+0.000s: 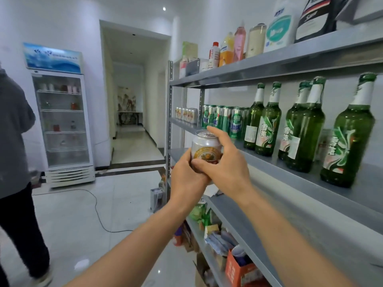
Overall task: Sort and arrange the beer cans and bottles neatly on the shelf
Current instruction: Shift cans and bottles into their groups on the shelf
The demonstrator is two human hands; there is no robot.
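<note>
The left hand (186, 177) and right hand (227, 165) clamp their fingers round a silver gold-labelled beer can (205, 147) beside the grey metal shelf (290, 169).

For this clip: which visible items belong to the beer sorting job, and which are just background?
Job: silver can, gripped by left hand and right hand; shelved silver cans; green cans; green bottles; grey shelf.

Background: drinks fridge; toiletry bottles on the top shelf; snack packets below; another person; floor cable.
</note>
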